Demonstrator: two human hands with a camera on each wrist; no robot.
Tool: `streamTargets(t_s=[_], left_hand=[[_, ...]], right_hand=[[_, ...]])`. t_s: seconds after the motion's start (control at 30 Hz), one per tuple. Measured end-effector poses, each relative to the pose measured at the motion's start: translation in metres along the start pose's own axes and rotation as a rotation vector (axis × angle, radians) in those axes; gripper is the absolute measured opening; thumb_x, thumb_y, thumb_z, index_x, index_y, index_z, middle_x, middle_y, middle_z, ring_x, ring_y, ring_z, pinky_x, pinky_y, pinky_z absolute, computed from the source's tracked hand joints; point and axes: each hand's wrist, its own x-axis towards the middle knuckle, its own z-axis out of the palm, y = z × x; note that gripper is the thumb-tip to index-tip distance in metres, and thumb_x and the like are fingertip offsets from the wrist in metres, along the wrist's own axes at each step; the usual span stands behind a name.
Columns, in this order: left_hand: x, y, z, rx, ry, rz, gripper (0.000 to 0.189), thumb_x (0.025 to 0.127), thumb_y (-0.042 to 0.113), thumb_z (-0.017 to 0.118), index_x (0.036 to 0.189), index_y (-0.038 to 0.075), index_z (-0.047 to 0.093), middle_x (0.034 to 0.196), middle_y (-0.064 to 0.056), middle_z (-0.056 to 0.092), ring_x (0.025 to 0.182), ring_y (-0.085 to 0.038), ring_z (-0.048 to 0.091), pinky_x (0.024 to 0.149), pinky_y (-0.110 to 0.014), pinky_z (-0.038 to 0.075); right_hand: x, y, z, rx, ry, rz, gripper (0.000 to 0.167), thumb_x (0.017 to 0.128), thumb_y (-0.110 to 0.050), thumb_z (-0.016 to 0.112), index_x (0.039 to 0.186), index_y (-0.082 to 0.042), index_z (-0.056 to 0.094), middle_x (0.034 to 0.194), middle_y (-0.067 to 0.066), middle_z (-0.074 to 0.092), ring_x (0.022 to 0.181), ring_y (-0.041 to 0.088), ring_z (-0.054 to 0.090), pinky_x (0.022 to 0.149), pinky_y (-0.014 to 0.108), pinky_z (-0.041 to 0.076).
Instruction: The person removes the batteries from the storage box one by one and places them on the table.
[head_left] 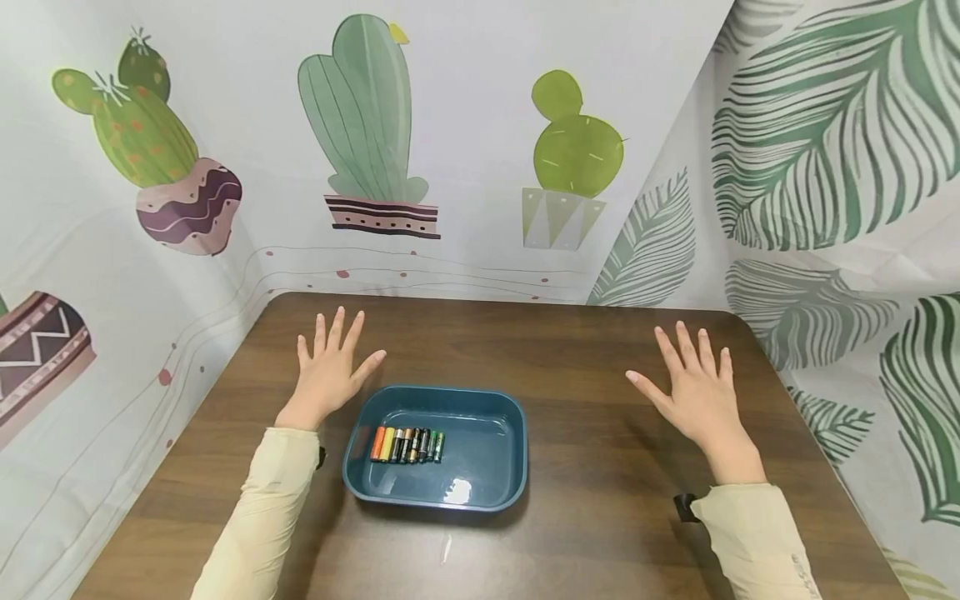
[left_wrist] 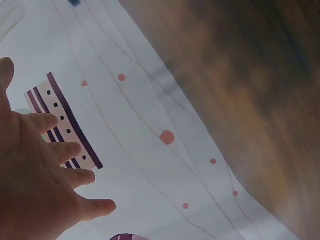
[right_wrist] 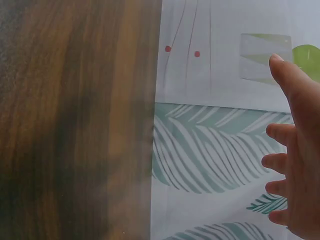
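Note:
In the head view a dark blue tray (head_left: 480,493) with rounded corners sits on the table, left of the middle. Several batteries (head_left: 407,446) lie side by side in a row in its left half, in orange, yellow, black and green. My left hand (head_left: 327,379) is spread above the table, up and left of the tray, and holds nothing. Far to the tray's right, my right hand (head_left: 699,400) is also spread with fingers apart, and nothing is in it. Both wrist views show the left hand (left_wrist: 45,170) and right hand (right_wrist: 305,160) with fingers extended.
The brown wooden table (head_left: 585,533) has rounded far corners. White cloth with cactus prints (head_left: 367,125) rises behind it, and leaf-patterned cloth (head_left: 825,133) stands along the right. A dark band (head_left: 686,507) shows at the right wrist.

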Motion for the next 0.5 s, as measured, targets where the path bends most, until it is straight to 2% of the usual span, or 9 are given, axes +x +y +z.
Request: streamTargets(t_s=[0.5], left_hand=[[-0.012,0.011,-0.014,-0.002,0.004,0.02,0.08,0.096,0.064,0.035,0.156,0.016,0.01,0.16,-0.017,-0.001,0.143,-0.039,-0.016,0.106,-0.07,-0.006]], right_hand=[[-0.003,-0.008,-0.01,0.01,-0.015,-0.014,0.084,0.092,-0.063,0.046,0.156,-0.02,0.013,0.159,0.019,0.011,0.144,0.044,0.002,0.111,0.062,-0.007]])
